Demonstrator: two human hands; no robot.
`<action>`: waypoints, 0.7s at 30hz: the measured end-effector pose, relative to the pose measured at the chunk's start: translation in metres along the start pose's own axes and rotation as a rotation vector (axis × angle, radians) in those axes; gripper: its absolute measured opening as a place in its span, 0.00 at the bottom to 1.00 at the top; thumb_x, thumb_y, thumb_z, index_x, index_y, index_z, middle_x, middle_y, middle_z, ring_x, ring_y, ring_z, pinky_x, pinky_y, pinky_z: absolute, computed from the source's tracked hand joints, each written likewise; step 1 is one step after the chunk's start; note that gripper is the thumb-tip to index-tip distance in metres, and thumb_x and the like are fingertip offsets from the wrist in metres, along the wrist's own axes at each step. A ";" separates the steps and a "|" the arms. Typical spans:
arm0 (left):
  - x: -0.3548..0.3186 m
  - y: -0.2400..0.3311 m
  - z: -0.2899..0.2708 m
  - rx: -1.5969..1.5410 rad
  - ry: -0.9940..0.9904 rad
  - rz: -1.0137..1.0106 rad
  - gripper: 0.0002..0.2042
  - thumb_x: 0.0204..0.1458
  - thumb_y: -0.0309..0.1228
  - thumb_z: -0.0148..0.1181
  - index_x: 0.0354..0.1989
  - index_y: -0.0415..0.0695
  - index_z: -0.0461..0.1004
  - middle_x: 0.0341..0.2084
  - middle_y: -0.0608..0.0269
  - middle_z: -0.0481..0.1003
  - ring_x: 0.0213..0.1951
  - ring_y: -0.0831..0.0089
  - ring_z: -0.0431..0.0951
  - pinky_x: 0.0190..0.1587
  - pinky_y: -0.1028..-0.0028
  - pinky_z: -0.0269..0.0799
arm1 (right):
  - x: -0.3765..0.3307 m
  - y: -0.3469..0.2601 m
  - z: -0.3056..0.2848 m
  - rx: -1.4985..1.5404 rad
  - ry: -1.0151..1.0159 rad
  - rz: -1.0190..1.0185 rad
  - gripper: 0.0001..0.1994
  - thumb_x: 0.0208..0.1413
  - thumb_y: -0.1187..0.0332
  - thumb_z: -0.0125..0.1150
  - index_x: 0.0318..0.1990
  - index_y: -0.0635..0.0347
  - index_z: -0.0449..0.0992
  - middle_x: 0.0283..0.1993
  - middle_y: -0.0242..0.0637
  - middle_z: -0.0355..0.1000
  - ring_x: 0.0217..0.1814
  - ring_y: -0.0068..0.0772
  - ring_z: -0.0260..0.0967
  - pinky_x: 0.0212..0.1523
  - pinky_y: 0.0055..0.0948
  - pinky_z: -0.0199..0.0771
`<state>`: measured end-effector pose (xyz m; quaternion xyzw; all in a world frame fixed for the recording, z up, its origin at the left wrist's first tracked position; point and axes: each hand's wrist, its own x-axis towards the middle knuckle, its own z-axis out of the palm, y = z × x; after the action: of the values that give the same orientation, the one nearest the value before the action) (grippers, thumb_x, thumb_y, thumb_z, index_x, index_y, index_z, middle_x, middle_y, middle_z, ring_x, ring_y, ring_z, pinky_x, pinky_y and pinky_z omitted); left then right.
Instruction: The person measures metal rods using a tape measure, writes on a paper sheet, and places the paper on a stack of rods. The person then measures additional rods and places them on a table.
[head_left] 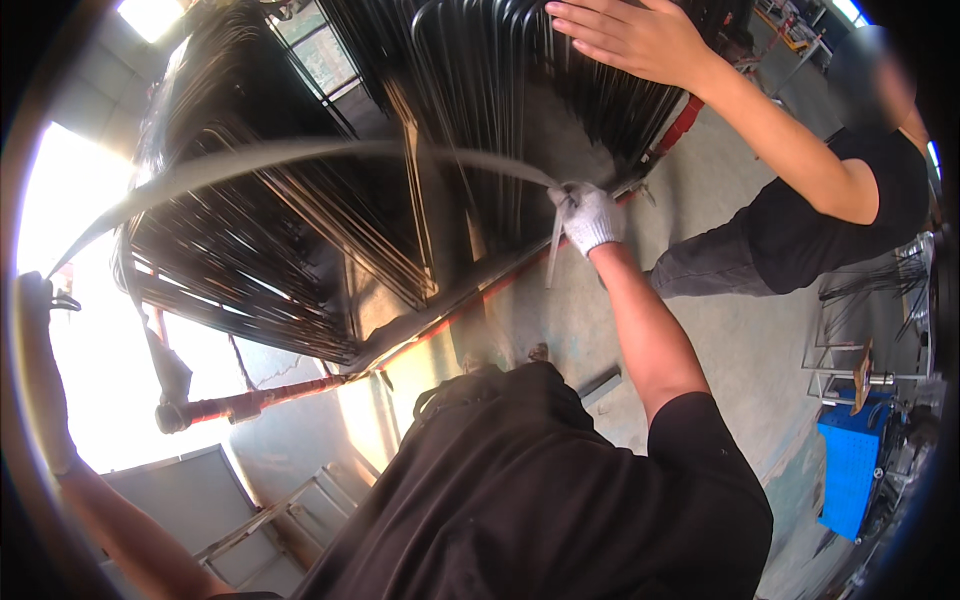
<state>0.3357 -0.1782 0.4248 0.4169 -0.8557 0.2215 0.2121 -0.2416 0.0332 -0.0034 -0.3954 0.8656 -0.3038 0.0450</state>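
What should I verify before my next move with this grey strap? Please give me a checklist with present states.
1. Right hand holding the grey strap: ok, gloved and closed on it.
2. Left hand gripping its far end: cannot tell, dark against glare.
3. Strap tight: cannot tell, the lens bends lines.
4. Nobody reaching toward the black tubes: not ok, a co-worker's hand is stretched toward them.
5. Floor unobstructed: not ok, a grey bar lies there.
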 end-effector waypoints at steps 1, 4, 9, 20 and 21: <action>-0.005 0.005 0.005 -0.032 -0.016 -0.013 0.11 0.71 0.28 0.54 0.55 0.36 0.78 0.45 0.53 0.80 0.44 0.67 0.84 0.45 0.69 0.82 | 0.001 0.005 0.009 0.013 0.005 -0.026 0.21 0.68 0.48 0.59 0.49 0.54 0.87 0.50 0.45 0.83 0.54 0.54 0.81 0.58 0.48 0.79; -0.024 0.025 0.018 -0.089 -0.071 -0.007 0.10 0.71 0.27 0.52 0.52 0.36 0.77 0.43 0.55 0.79 0.41 0.69 0.84 0.43 0.70 0.81 | -0.006 -0.032 0.009 0.059 -0.059 -0.013 0.22 0.67 0.47 0.60 0.46 0.56 0.88 0.50 0.46 0.84 0.53 0.55 0.81 0.57 0.49 0.79; -0.041 0.073 0.042 -0.108 -0.006 0.263 0.07 0.62 0.17 0.53 0.40 0.35 0.78 0.41 0.58 0.78 0.37 0.68 0.81 0.43 0.72 0.78 | 0.005 -0.054 0.028 0.222 0.049 -0.193 0.22 0.69 0.48 0.59 0.42 0.57 0.88 0.44 0.47 0.83 0.48 0.53 0.82 0.49 0.45 0.81; -0.067 0.124 0.121 -0.541 -0.226 -0.432 0.08 0.62 0.22 0.57 0.44 0.38 0.83 0.31 0.62 0.78 0.27 0.75 0.75 0.39 0.73 0.75 | 0.022 -0.060 0.082 0.102 0.009 -0.277 0.19 0.68 0.49 0.59 0.43 0.53 0.88 0.44 0.43 0.84 0.45 0.53 0.82 0.48 0.47 0.82; -0.064 0.138 0.122 -0.611 -0.236 -0.492 0.08 0.63 0.25 0.57 0.44 0.39 0.83 0.29 0.63 0.77 0.25 0.76 0.73 0.36 0.74 0.73 | 0.027 -0.057 0.086 0.121 -0.029 -0.266 0.20 0.68 0.47 0.60 0.43 0.54 0.88 0.46 0.44 0.84 0.46 0.56 0.81 0.48 0.48 0.82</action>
<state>0.2383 -0.1299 0.2629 0.5495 -0.7753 -0.1493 0.2733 -0.1952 -0.0571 -0.0371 -0.5077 0.7848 -0.3531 0.0404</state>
